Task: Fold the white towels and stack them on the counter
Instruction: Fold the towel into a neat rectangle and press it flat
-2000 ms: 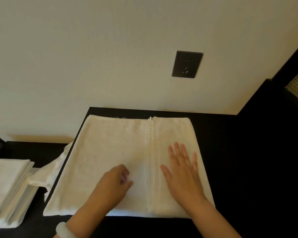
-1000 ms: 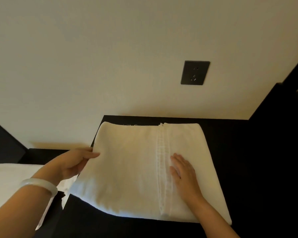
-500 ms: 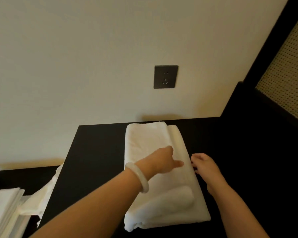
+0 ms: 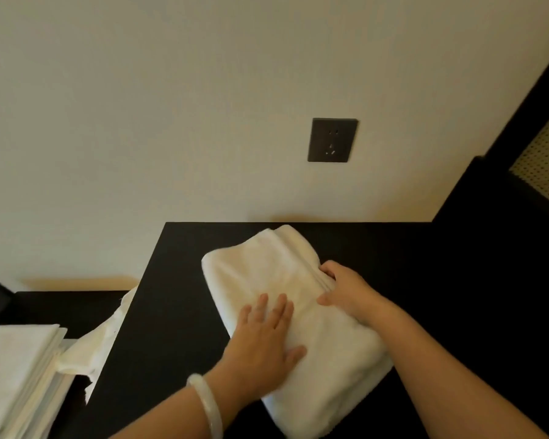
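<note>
A folded white towel lies as a long narrow bundle on the black counter, angled from near right to far left. My left hand lies flat on its middle with fingers spread, a pale bangle on the wrist. My right hand grips the towel's right edge, fingers curled over the layered fold.
A stack of folded white towels sits at the lower left on a lower surface. A loose white cloth hangs off the counter's left edge. A dark wall socket is on the cream wall behind. Dark furniture rises at right.
The wide towel was folded over from left to right into a narrow bundle. My left hand now lies flat on it and my right hand has taken hold of its right edge.
</note>
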{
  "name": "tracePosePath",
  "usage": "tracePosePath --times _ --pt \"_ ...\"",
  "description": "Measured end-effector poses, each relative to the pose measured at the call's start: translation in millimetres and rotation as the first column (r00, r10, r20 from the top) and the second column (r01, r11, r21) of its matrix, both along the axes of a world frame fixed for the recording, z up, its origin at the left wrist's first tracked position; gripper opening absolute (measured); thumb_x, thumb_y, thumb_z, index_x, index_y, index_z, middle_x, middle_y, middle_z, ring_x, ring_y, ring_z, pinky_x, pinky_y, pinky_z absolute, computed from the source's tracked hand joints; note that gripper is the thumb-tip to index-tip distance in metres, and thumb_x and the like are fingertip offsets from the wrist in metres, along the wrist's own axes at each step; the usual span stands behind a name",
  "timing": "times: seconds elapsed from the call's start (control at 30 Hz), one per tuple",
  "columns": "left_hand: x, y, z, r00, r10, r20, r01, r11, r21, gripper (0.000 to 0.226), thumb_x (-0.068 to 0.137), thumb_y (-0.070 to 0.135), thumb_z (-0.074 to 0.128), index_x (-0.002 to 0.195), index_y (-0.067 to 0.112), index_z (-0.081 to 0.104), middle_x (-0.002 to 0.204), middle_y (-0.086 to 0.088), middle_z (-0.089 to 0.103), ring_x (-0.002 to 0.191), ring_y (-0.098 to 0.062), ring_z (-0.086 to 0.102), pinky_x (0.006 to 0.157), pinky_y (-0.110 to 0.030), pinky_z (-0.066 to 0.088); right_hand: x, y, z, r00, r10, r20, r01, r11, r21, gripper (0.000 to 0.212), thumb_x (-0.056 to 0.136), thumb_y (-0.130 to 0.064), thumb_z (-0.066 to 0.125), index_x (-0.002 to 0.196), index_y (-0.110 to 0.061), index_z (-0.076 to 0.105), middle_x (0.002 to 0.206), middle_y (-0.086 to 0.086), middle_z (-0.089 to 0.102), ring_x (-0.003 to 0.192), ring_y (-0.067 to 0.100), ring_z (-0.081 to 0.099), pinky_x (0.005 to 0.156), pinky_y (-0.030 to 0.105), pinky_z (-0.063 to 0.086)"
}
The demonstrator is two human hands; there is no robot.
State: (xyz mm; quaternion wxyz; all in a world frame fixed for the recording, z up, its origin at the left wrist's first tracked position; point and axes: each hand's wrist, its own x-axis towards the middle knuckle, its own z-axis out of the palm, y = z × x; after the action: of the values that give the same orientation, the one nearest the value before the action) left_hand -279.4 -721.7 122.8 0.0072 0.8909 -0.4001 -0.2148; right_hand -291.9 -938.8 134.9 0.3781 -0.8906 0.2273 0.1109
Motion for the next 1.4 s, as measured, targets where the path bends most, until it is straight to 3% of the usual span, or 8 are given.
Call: tracePosePath --times 0.2,0.43,0.53,0.63,0.77,0.87,1.03,1.4 --pt "-48.5 -2.2 36.7 0.999 0.000 0.049 -0.004 0.997 0.077 0.064 0.101 0.055 0.029 0.153 0.019 0.023 0.157 -0.008 0.026 0.138 -0.033 0.027 0.116 -0.047 0.016 38.5 13.2 17.5 0.843 0.520 -0.134 -0.521 0.853 0.029 0.067 0.081 -0.016 0.076 0.140 -0.035 0.049 0.129 -0.018 0.052 0.119 0.004 0.048 0.093 0.018 0.040" --pt "28.0 62.0 -14.1 0.977 0.143 0.160 -0.132 0.988 -0.081 0.063 0.098 0.063 0.011 0.152 0.036 0.029 0.157 0.007 0.033 0.145 -0.024 0.033 0.116 -0.054 0.020 -7.8 14.1 11.7 0.750 0.639 -0.171 -0.610 0.569 -0.552 0.057 0.103 -0.047 0.035 0.156 -0.035 0.016 0.162 -0.015 0.017 0.149 0.007 0.015 0.122 0.029 0.004" --pt "45.1 70.7 -27.2 0.979 0.150 0.135 -0.133 0.983 -0.127 0.069 0.092 0.069 -0.001 0.156 0.040 0.000 0.162 0.017 -0.006 0.151 -0.010 -0.007 0.121 -0.053 -0.006 -28.6 -2.7 -15.5 0.885 0.442 -0.149 -0.453 0.738 -0.501 0.078 0.086 -0.069 0.000 0.156 -0.036 0.012 0.162 -0.019 0.010 0.150 0.004 0.008 0.122 0.030 0.001" --pt "50.6 69.9 -25.9 0.975 0.145 0.171 -0.116 0.978 -0.172 0.070 0.092 0.068 -0.001 0.156 0.039 -0.001 0.163 0.015 -0.007 0.150 -0.008 -0.011 0.120 -0.050 -0.011 -21.3 -20.7 -20.0 0.965 0.238 -0.112 -0.263 0.842 -0.470 0.072 0.093 -0.065 0.008 0.155 -0.032 0.023 0.161 -0.010 0.025 0.149 0.008 0.018 0.123 0.036 0.013" --pt "63.4 78.7 -16.4 0.981 0.153 0.120 -0.131 0.975 -0.178 0.081 0.085 0.075 -0.001 0.153 0.038 0.023 0.160 0.014 0.019 0.149 -0.009 0.014 0.120 -0.043 0.003 -29.4 -23.1 -8.1 0.973 0.225 0.055 -0.189 0.908 -0.374 0.050 0.100 -0.047 0.045 0.147 -0.034 0.037 0.151 -0.015 0.034 0.144 0.008 0.026 0.120 0.035 0.017" --pt "76.2 89.1 -1.0 0.966 0.250 0.062 -0.231 0.947 -0.223 0.046 0.097 0.056 0.038 0.137 0.036 0.046 0.139 0.013 0.043 0.134 -0.009 0.036 0.116 -0.039 0.019 -46.7 -39.4 7.1 0.975 0.008 0.220 0.024 0.990 -0.142 0.026 0.094 -0.025 0.064 0.116 -0.036 0.057 0.124 -0.014 0.055 0.116 0.005 0.052 0.101 0.028 0.044" --pt "95.8 104.3 6.1 0.902 0.365 -0.232 -0.423 0.854 -0.303 0.023 0.087 0.033 0.072 0.102 0.035 0.055 0.103 0.011 0.057 0.095 -0.008 0.057 0.090 -0.028 0.048 -64.7 -57.6 17.7 0.992 -0.118 0.053 0.112 0.988 0.110 0.017 0.089 -0.016 0.070 0.102 -0.026 0.064 0.105 -0.006 0.066 0.098 0.008 0.062 0.073 0.018 0.047" --pt "98.2 113.1 6.6 0.907 0.332 -0.260 -0.408 0.847 -0.342 0.021 0.086 0.029 0.074 0.092 0.037 0.055 0.102 0.013 0.058 0.094 -0.007 0.058 0.079 -0.017 0.042 -60.9 -52.8 20.8 0.996 -0.059 0.070 0.051 0.993 0.106 0.010 0.086 -0.016 0.073 0.093 -0.022 0.068 0.100 -0.007 0.069 0.097 0.009 0.064 0.074 0.022 0.047"
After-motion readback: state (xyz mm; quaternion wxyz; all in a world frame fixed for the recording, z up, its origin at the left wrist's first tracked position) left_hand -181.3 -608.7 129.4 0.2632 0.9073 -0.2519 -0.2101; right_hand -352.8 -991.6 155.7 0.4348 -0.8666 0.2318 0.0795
